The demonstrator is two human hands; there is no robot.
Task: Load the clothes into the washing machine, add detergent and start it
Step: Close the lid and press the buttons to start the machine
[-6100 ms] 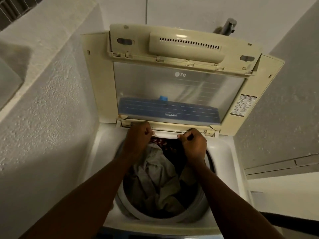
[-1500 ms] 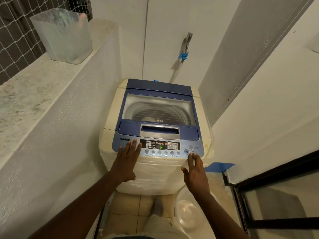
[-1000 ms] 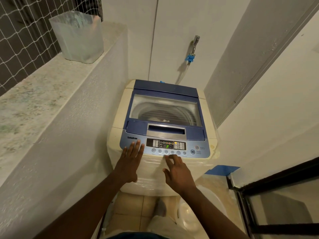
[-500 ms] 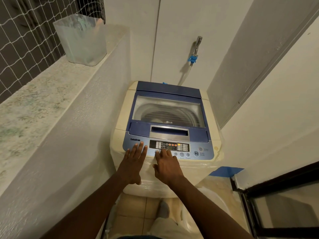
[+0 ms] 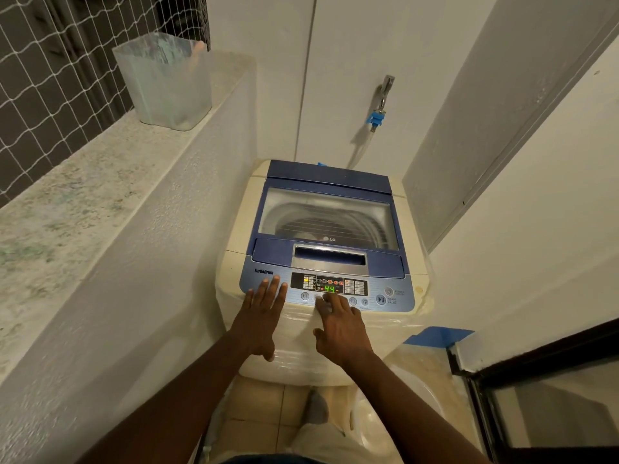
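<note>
A cream top-loading washing machine [image 5: 234, 229] stands ahead with its blue lid [image 5: 328, 219] shut; the drum shows dimly through the lid window and no clothes can be made out. The blue control panel [image 5: 395, 296] is lit and its green display [image 5: 330, 289] reads 44. My left hand [image 5: 263, 316] lies flat, fingers spread, on the panel's left end. My right hand [image 5: 340, 324] has its fingertips on the row of round buttons just under the display. Neither hand holds anything.
A low textured wall with a stone ledge [image 5: 83, 195] runs along the left and carries a frosted plastic bin [image 5: 164, 82]. A tap with a blue hose fitting [image 5: 376, 117] is on the back wall. A clear basin [image 5: 378, 426] sits on the floor; a dark door frame [image 5: 536, 360] is at right.
The lid, open with both hands at the drum rim earlier, is now shut. My right hand moved left from the start button to the buttons under the display, which changed to 44.
</note>
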